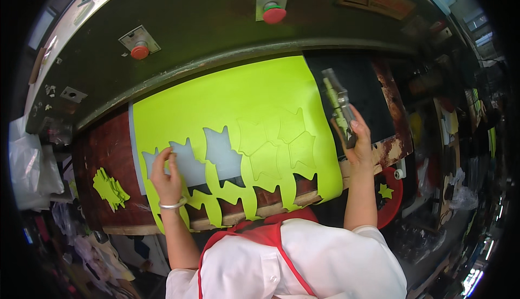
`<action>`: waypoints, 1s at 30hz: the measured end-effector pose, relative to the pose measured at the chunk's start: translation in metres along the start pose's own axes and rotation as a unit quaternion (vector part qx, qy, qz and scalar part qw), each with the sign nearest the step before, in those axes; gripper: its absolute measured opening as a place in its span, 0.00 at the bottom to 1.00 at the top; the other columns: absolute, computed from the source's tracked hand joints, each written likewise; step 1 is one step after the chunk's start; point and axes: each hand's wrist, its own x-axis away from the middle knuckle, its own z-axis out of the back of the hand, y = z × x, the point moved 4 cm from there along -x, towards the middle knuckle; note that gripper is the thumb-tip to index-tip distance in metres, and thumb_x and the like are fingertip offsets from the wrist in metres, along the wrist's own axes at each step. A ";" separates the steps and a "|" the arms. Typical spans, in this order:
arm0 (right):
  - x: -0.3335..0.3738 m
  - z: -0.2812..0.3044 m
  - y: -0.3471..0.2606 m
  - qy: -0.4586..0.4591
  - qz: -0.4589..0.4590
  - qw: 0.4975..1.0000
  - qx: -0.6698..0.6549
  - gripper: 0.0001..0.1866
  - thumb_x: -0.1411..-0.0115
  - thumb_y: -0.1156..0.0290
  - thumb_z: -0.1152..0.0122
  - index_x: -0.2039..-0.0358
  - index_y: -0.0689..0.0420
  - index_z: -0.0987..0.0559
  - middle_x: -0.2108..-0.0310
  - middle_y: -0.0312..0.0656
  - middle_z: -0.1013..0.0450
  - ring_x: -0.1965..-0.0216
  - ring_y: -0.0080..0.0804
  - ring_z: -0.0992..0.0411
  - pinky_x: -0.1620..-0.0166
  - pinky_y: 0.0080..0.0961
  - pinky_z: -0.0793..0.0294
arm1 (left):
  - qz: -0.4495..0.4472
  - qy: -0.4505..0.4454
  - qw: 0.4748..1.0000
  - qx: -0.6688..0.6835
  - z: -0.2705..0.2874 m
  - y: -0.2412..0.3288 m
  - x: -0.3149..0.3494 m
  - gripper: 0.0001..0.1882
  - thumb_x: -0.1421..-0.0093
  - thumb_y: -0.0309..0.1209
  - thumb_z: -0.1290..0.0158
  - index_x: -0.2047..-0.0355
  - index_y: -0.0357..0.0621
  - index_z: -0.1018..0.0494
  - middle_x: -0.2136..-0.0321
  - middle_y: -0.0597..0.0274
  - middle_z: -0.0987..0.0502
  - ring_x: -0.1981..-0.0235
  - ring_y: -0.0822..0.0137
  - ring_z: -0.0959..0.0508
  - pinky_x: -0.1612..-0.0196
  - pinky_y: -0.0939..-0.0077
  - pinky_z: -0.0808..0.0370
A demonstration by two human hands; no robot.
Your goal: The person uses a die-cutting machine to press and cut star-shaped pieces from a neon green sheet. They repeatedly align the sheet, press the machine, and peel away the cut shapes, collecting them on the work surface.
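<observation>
Right hand [361, 137] grips a metal cutter [346, 105] at two o'clock; left hand [167, 179], grip unclear, sits at eight over the central lime sheet [216, 101], whose narrow strips [249, 201] could tear if snagged

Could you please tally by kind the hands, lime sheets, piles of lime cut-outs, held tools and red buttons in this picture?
Hands: 2, left hand and right hand
Lime sheet: 1
Pile of lime cut-outs: 1
Metal tool, in the right hand: 1
Red buttons: 2
Total: 7
</observation>
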 end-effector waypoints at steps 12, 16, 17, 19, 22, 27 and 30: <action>0.093 0.070 -0.029 0.183 0.240 0.694 0.653 0.37 0.59 0.69 0.30 0.45 0.61 0.31 0.51 0.52 0.34 0.48 0.45 0.36 0.44 0.36 0.36 | -0.245 -0.307 0.907 0.156 -0.123 0.150 0.038 0.11 0.46 0.23 0.45 0.62 0.38 0.26 0.68 0.50 0.24 0.67 0.51 0.24 0.63 0.65 0.26; 0.106 0.046 -0.024 0.162 0.305 0.673 0.654 0.29 0.56 0.71 0.31 0.52 0.65 0.28 0.53 0.53 0.34 0.52 0.44 0.33 0.52 0.33 0.29 | -0.136 -0.344 0.905 0.211 -0.125 0.150 0.037 0.09 0.40 0.26 0.48 0.60 0.37 0.26 0.67 0.53 0.22 0.64 0.57 0.22 0.60 0.70 0.26; 0.108 0.043 -0.015 0.138 0.255 0.740 0.606 0.27 0.55 0.73 0.32 0.53 0.65 0.27 0.55 0.53 0.33 0.54 0.42 0.31 0.56 0.30 0.27 | -0.089 -0.358 0.895 0.251 -0.124 0.151 0.039 0.09 0.39 0.27 0.50 0.59 0.37 0.26 0.67 0.54 0.22 0.64 0.60 0.22 0.59 0.71 0.26; 0.108 0.035 0.006 0.087 0.190 0.821 0.532 0.21 0.51 0.76 0.34 0.56 0.68 0.25 0.63 0.49 0.27 0.67 0.31 0.25 0.69 0.19 0.25 | -0.046 -0.376 0.868 0.321 -0.121 0.155 0.041 0.10 0.36 0.27 0.53 0.59 0.36 0.26 0.67 0.55 0.22 0.62 0.65 0.22 0.59 0.75 0.27; 0.102 0.052 0.035 0.096 -0.061 0.916 0.384 0.20 0.48 0.75 0.35 0.55 0.70 0.26 0.67 0.46 0.24 0.70 0.26 0.25 0.67 0.17 0.26 | -0.029 -0.383 0.843 0.377 -0.104 0.171 0.040 0.12 0.35 0.29 0.55 0.60 0.34 0.26 0.67 0.56 0.22 0.63 0.65 0.22 0.58 0.74 0.27; 0.081 0.072 0.041 0.006 -0.187 0.965 0.184 0.11 0.43 0.75 0.38 0.62 0.70 0.23 0.70 0.43 0.22 0.70 0.23 0.25 0.66 0.17 0.26 | -0.033 -0.441 0.731 0.520 -0.038 0.225 0.038 0.15 0.33 0.32 0.59 0.69 0.34 0.28 0.72 0.56 0.25 0.69 0.62 0.25 0.63 0.72 0.29; 0.076 0.071 0.041 -0.051 -0.251 0.949 0.187 0.10 0.42 0.74 0.39 0.65 0.69 0.22 0.68 0.44 0.22 0.69 0.24 0.24 0.66 0.18 0.26 | -0.171 -0.474 0.526 0.685 0.008 0.269 0.040 0.15 0.34 0.30 0.62 0.73 0.37 0.29 0.73 0.50 0.26 0.73 0.56 0.26 0.65 0.61 0.30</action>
